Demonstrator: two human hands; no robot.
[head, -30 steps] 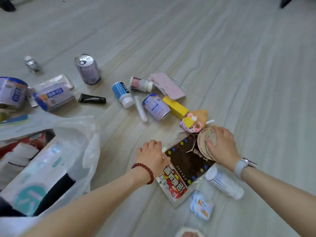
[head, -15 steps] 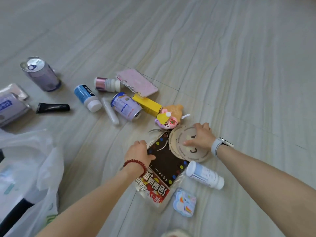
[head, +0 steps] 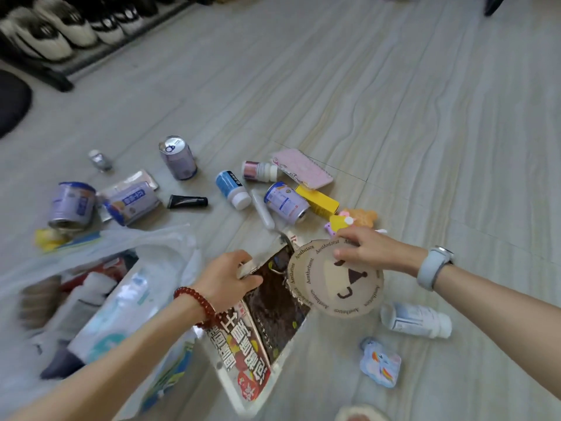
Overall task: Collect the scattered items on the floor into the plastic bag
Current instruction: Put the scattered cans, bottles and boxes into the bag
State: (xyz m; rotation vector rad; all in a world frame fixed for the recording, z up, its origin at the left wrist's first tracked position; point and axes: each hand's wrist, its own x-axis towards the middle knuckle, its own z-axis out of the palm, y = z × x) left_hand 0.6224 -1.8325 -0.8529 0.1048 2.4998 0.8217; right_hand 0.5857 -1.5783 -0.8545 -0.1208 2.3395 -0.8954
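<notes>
My left hand (head: 229, 276) grips the top edge of a large snack packet (head: 267, 326) with brown and red print, lifted off the floor and tilted. My right hand (head: 368, 249) pinches the rim of a round tan card disc (head: 337, 279) with a bear face, also raised. The clear plastic bag (head: 91, 299) lies open at the lower left with boxes and packs inside. Scattered on the floor are a purple can (head: 178, 158), a lying can (head: 287, 202), a blue-labelled bottle (head: 232, 189), a yellow box (head: 317, 201), a pink pouch (head: 302, 168) and a black tube (head: 187, 202).
A white bottle (head: 416, 320) and a small rainbow pouch (head: 381, 363) lie at the lower right. A tin (head: 73, 205) and a wipes pack (head: 130, 199) lie left. A shoe rack (head: 60, 28) fills the top left corner. Bare floor stretches to the right.
Both hands have lifted their items off the floor: the snack packet now tilts up in my left hand and the round disc rises in my right. The view swung back towards the bag.
</notes>
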